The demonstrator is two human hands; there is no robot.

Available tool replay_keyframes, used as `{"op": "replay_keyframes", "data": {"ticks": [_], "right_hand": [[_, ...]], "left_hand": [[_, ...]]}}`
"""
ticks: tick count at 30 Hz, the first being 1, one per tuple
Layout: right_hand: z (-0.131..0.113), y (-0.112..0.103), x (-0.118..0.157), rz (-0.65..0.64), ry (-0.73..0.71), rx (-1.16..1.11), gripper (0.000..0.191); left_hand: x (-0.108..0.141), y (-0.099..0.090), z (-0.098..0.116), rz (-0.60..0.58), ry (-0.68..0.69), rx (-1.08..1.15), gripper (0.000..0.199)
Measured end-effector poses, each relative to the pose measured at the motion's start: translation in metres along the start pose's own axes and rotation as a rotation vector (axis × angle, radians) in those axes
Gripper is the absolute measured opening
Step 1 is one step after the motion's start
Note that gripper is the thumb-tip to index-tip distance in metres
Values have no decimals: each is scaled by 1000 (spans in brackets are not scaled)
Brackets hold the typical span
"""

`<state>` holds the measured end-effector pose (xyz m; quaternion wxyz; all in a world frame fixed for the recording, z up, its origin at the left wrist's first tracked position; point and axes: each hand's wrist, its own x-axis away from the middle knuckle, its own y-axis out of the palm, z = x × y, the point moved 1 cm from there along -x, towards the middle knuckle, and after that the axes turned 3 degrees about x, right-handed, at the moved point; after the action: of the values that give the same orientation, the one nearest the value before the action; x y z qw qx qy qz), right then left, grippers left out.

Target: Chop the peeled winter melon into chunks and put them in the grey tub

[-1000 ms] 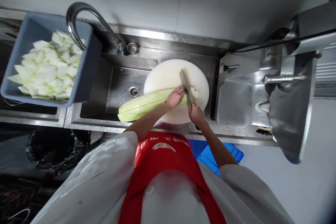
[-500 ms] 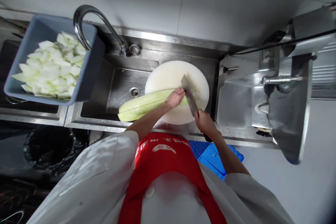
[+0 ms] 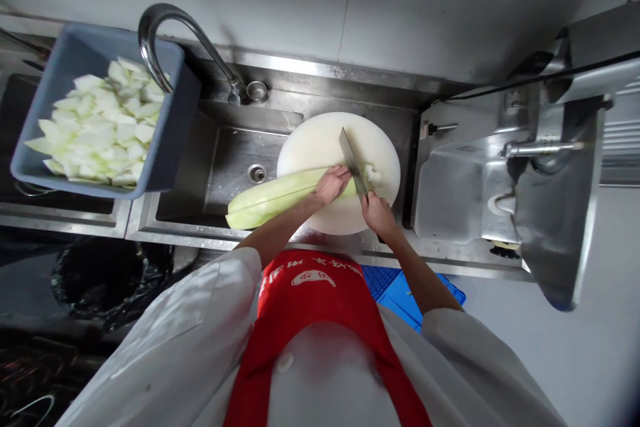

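A long pale green gourd [image 3: 273, 199] lies partly on a round white cutting board [image 3: 320, 137], its left end reaching out over the sink. My left hand [image 3: 333, 183] grips the gourd near its right end, fingers curled over it. In my right hand [image 3: 377, 213] is the handle of a cleaver [image 3: 352, 160], closed tightly in the fingers. The blade stands right beside my left fingertips, at the gourd's right end. Small cut gourd pieces [image 3: 373, 175] lie on the board just right of the blade.
A grey-blue bin [image 3: 167, 127] of pale gourd chunks [image 3: 107, 123] sits on the left, under a curved faucet [image 3: 187, 20]. The sink [image 3: 230, 160] has a drain. To the right stands a metal slicing machine [image 3: 500, 180]. A black-lined trash bin [image 3: 100, 280] is lower left.
The cleaver and my right hand have shifted slightly left and up. The cut pieces right of the blade now show as a whiter, separate cluster. My left hand moved slightly left.
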<state>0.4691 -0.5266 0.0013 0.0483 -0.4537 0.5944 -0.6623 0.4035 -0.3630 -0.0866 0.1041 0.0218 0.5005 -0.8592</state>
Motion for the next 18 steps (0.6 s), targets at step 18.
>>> {"op": "replay_keyframes", "data": {"ticks": [18], "right_hand": [[-12, 12, -19, -2, -10, -27, 29]], "left_hand": [[2, -3, -1, -45, 7, 29, 34]]}}
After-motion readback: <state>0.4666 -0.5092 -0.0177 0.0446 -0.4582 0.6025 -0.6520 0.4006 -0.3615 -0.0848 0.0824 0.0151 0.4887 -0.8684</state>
